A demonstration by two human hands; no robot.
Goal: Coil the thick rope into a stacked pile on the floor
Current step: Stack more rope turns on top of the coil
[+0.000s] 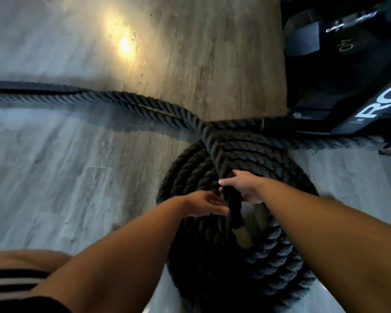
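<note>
We see the thick black twisted rope [226, 154] rise over the far rim of its own coiled pile [278, 258], which lies in stacked rings on the pale wood-grain plank floor [54, 172]. Above the middle of the pile the right hand [246, 188] grips the raised strand. Its thumb lies across the top and its fingers curl round the strand, mostly hidden from us. The rope passes through the palm and hangs just below the hand into the hollow of the pile.

The left hand [201, 203] reaches in from the pile's left side. Its fingers [219, 210] are nearly straight and close together, and their tips touch the left flank of the same strand, just under the right thumb. We cannot tell whether they press or merely touch.

From the pile's far-left rim the rope runs doubled across the floor. At the pile's far-right side stands a black metal rack [348, 127] with white letters, and beyond it black hexagonal dumbbells [303, 39].
</note>
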